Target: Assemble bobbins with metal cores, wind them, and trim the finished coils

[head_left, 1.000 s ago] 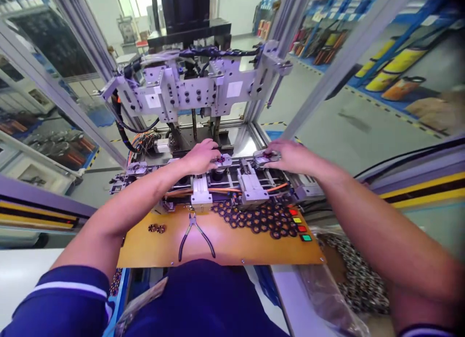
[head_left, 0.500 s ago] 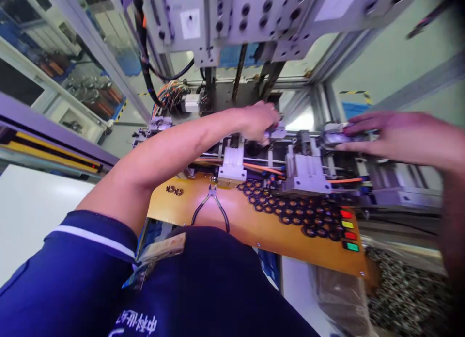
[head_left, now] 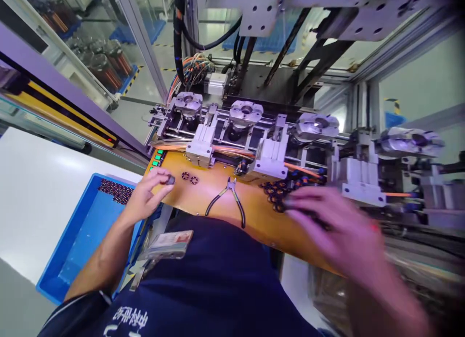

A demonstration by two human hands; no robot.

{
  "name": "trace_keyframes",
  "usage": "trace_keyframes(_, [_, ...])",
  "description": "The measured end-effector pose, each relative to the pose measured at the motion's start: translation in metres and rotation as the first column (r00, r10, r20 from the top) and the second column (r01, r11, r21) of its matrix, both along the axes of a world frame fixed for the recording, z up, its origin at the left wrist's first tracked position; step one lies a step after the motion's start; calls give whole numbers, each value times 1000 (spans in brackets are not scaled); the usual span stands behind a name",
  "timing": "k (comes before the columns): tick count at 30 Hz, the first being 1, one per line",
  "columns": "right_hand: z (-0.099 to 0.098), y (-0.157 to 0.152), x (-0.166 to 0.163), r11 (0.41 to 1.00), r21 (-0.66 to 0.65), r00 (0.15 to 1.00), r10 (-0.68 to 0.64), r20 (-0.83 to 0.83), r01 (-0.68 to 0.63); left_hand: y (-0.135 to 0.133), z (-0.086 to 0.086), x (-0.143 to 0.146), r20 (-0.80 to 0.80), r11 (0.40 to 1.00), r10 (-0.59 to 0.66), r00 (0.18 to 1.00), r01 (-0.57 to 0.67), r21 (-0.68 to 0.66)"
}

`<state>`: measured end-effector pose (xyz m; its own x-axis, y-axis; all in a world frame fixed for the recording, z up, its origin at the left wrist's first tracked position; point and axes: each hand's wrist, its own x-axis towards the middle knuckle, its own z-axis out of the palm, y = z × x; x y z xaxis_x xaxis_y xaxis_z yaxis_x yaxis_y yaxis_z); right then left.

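Note:
My left hand (head_left: 145,196) is over the left end of the orange-brown panel (head_left: 221,201), thumb and fingers pinching a small dark grey cylindrical piece (head_left: 170,180). Close by on the panel lie two dark rings (head_left: 190,178) with copper-coloured dots. My right hand (head_left: 330,225), smeared by motion, is at a cluster of black rings (head_left: 276,189); a blurred grey piece (head_left: 289,202) shows between its thumb and fingertips. That hand hides part of the cluster. Between my hands lie side cutters (head_left: 231,185), their handles spread.
Behind the panel stands a row of metal fixtures with round clamps (head_left: 246,113), cables and rails. A blue bin (head_left: 78,240) with small dotted parts is at the left on a white table (head_left: 32,182). Green buttons (head_left: 156,157) sit at the panel's left end.
Both hands have come away from the fixtures toward me, the left far to the left, the right down to the rings. My view has turned left, bringing the blue bin into sight.

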<state>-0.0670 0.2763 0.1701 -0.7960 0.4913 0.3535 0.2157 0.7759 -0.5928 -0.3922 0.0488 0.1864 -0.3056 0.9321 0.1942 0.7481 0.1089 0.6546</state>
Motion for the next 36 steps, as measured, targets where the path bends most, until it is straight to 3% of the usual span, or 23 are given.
trace_keyframes(3, [-43,-69,-74,966,-85,969,246,10,-245,-33,-59,-7,-74,991,19,997,-29,-131])
trace_keyframes(7, [-87,-101,-150,956,-70,952,291,96,-285,-24,-101,-4,-95,992,30,995,-42,-121])
trace_keyframes(10, [-92,-104,-160,979,-27,970,205,129,-203,-16,-113,2,-119,991,100,988,-110,-80])
trace_keyframes(13, [-85,-103,-130,993,15,987,114,117,-117,-14,-121,7,-142,985,161,977,-169,-44])
trace_keyframes(18, [-79,-101,-46,993,85,994,-87,64,82,6,-127,9,-198,995,66,978,-81,-66])
trace_keyframes(23, [-90,-87,11,923,149,928,-366,64,354,34,-126,9,-261,999,17,965,-28,-38])
trace_keyframes(29, [-109,-57,17,840,120,839,-539,72,529,38,-118,11,-345,998,48,937,-31,55])
trace_keyframes(36, [-115,-44,4,850,9,849,-526,52,526,2,-82,24,-304,983,152,941,-111,145])
